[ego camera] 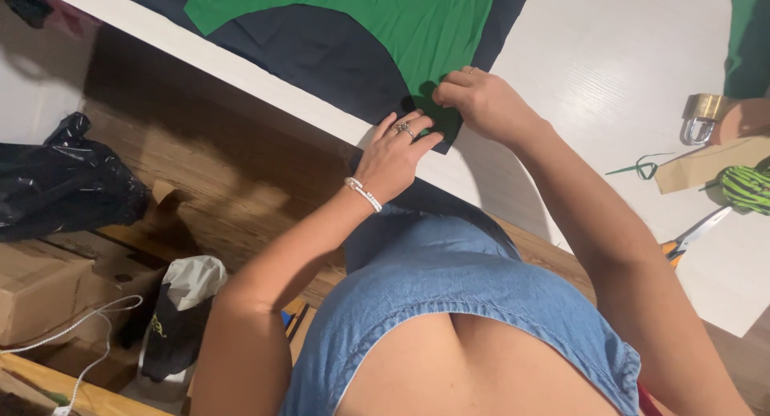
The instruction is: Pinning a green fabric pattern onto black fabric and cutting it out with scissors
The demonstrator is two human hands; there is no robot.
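Green fabric: we've got a flat piece of green cloth (385, 19) spread over a bigger sheet of dark navy cloth (321, 55), both lying on the white tabletop (609, 55) and running right up to its near edge.

Corner: the green cloth narrows to a tip close to the table edge, and that's where both hands meet.

Left hand: our left hand (397, 155), rings on the fingers and a pale beaded bracelet (363, 194) at the wrist, lies with the fingers pressed flat on the tip of the green cloth, fingertips together, pinning rather than gripping.

Right hand: our right hand (480, 101) is curled over the same tip just beside the left, fingers bunched and pinched shut on the green cloth's edge, the two hands nearly touching.

Off to the right: orange-handled scissors (691, 235) lie near the table's edge, well apart from the hands, with a brown paper piece (706, 166), a green and black striped roll (746, 187) and a brass padlock (703, 115) further along.

Floor side: a crumpled black plastic bag (68, 179) and cardboard boxes (48, 288) sit on the wooden floor below the table.
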